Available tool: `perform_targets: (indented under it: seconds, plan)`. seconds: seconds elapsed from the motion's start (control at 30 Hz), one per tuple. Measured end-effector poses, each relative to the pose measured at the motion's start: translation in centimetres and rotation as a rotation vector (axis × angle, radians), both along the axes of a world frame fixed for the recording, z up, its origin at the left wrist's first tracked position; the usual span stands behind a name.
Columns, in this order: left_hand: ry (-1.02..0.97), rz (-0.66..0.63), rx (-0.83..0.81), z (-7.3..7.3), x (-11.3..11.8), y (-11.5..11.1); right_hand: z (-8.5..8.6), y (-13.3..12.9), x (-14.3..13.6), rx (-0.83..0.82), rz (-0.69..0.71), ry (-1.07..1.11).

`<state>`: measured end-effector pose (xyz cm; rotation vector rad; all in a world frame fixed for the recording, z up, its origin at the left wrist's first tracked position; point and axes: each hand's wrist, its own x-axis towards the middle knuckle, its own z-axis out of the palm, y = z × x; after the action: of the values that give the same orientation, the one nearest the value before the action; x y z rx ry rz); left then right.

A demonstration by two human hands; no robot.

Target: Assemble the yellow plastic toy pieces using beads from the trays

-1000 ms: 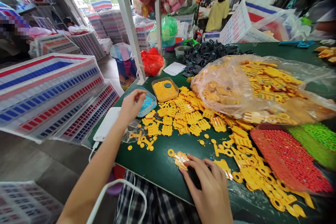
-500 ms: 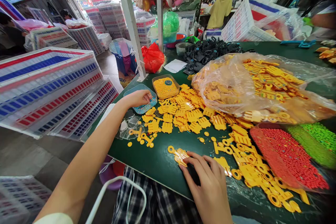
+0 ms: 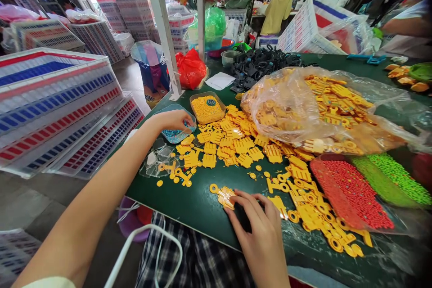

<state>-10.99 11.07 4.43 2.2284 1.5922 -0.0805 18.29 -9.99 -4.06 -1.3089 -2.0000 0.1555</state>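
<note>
My left hand [image 3: 176, 120] dips into a clear tub [image 3: 168, 109] of small blue beads [image 3: 176, 136], fingers curled down and closed. Whatever lies between its fingertips is hidden. On the green tabletop [image 3: 189, 204], thumb and fingers of my right hand [image 3: 258, 222] pinch the edge of a yellow plastic piece [image 3: 225, 196] with a ring at one end, which lies flat. Left of centre, several flat yellow pieces [image 3: 209, 160] are heaped close to the bead tub. More yellow ringed parts [image 3: 312, 209] are scattered to the right of my right hand.
Behind the blue tub stands a tub of yellow beads [image 3: 202, 110]. Red beads [image 3: 357, 193] and green beads [image 3: 400, 175] fill trays at the right. A clear bag [image 3: 280, 108] of yellow parts, black parts [image 3: 263, 65] and a white post [image 3: 165, 31] stand farther back.
The view has shifted slightly, so everything sits a bit more to the left. My left hand stays at the blue beads, and my right hand still pinches the yellow piece.
</note>
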Motion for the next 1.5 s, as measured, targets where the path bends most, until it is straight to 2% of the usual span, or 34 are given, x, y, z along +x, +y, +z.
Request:
perform_targets:
  seconds: [0.2,0.43,0.57,0.67,0.73,0.83,0.97,1.1,1.33,1.5]
  plan:
    - [0.035,0.003,0.069,-0.5,-0.1,-0.3,-0.2,-0.1,-0.1,0.003,-0.048,0.001]
    - [0.044,0.105,0.216,-0.5,-0.9,-1.8,0.2,-0.1,0.0,0.129,-0.095,-0.057]
    - [-0.146,0.124,0.495,0.4,-0.4,-4.1,0.3,-0.2,0.0,0.138,-0.121,-0.066]
    - [-0.352,0.117,0.660,0.5,2.4,-7.2,0.2,-0.3,0.1,0.120,-0.134,-0.075]
    - [-0.422,-0.009,0.579,-0.1,5.1,-9.5,0.1,-0.3,0.2,0.102,-0.135,-0.088]
    - [-0.466,-0.226,0.409,-1.9,9.0,-12.4,0.1,-0.2,0.2,0.077,-0.141,-0.093]
    - [-0.451,-0.323,0.314,-4.4,11.8,-14.0,0.2,-0.1,0.2,0.048,-0.144,-0.094]
    - [-0.431,-0.316,0.279,-5.2,11.9,-14.0,0.3,-0.1,0.2,0.039,-0.140,-0.086]
    - [-0.402,-0.312,0.224,-5.2,11.4,-13.8,0.2,-0.3,-0.1,0.005,-0.179,-0.063]
    - [-0.462,-0.284,0.163,-5.1,11.4,-13.7,0.4,-0.2,-0.2,0.016,-0.173,-0.055]
